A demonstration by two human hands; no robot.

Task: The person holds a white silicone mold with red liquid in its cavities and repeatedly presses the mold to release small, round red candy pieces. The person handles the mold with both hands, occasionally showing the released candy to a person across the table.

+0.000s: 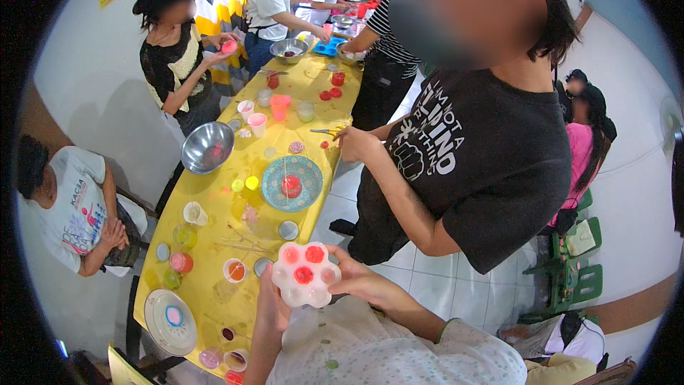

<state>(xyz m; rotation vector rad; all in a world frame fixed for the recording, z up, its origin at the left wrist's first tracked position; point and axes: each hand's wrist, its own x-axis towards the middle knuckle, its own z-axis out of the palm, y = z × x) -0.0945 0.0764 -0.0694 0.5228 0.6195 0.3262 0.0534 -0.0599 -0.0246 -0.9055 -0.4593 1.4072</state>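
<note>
My left hand (275, 301) and my right hand (351, 276) grip a whitish flower-shaped mold (305, 294) from its two sides, in front of my body at the table's near right edge. Its round cups show red or pinkish contents in several places; the others look pale. Just left of the mold, a paper cup (234, 269) with orange-red liquid stands on the yellow-covered table (214, 224). Farther off, a blue patterned plate (313, 202) carries a red round piece (291, 186).
A steel bowl (207, 147) sits at the table's left edge. A white plate (169, 322) with a blue-rimmed pink piece lies near left. Close on my right, a person in a black shirt (470, 150) holds scissors (325, 132). Thin sticks (246, 246) and several cups lie between.
</note>
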